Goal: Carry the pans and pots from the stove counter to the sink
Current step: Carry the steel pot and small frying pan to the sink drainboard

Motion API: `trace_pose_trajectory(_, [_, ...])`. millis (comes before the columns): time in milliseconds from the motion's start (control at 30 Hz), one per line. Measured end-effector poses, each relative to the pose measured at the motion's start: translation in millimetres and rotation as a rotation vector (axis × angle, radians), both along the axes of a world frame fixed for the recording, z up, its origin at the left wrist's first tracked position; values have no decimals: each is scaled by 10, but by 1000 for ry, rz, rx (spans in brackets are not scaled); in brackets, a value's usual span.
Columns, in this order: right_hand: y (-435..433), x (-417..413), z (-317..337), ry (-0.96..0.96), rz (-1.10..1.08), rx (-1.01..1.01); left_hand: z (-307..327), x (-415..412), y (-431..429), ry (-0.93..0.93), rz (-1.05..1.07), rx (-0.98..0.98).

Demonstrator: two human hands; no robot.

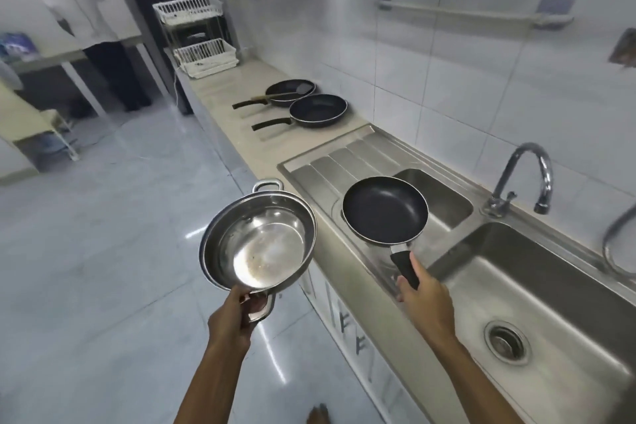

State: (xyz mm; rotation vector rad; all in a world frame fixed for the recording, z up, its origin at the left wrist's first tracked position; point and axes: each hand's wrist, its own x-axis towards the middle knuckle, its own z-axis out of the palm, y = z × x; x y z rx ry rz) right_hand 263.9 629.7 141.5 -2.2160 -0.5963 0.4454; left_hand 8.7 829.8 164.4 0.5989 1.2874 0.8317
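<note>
My left hand point(237, 317) grips the near handle of a shiny steel pot point(258, 241), held over the floor just left of the counter edge. My right hand point(423, 299) holds the black handle of a small black frying pan point(385, 208), which hovers above the smaller sink basin point(444, 206) and the drainboard. Two more black frying pans lie farther back on the beige counter: a nearer frying pan point(318, 110) and a far frying pan point(290, 91) with a spatula point(285, 93) resting across it.
The large sink basin point(537, 293) with its drain lies at the right, below a chrome tap point(523, 175). A white wire dish rack point(203, 52) stands at the counter's far end. A person point(86, 17) stands at a table in the far left.
</note>
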Motion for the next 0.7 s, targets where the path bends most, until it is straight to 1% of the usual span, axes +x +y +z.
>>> trace_pose_trajectory(133, [779, 315, -63, 72, -110, -10, -99, 432, 1020, 35, -136, -40])
trace_pose_trajectory(233, [1412, 629, -90, 79, -186, 13, -87, 919, 1889, 25, -229, -34])
trace_pose_trajectory(300, [1669, 752, -121, 78, -234, 8, -93, 1209, 2250, 28, -261, -45])
trace_pose_trajectory(367, [1954, 914, -210, 66, -288, -13, -170, 1548, 2672, 19, -333, -84])
trace_pose_trajectory(433, [2289, 1133, -295, 71, -326, -8, -248, 1971, 3103, 25, -417, -80])
trace_pose_trajectory(500, [2579, 1366, -386, 81, -371, -7, -336, 2375, 3428, 40, -460, -59])
trace_pose_trajectory(633, [3126, 1723, -599, 96, -492, -34, -514, 3030, 3936, 154, -513, -48])
trace_pose_trajectory(700, [3402, 1847, -670, 112, -547, -42, -573, 3353, 4216, 170, -548, -41])
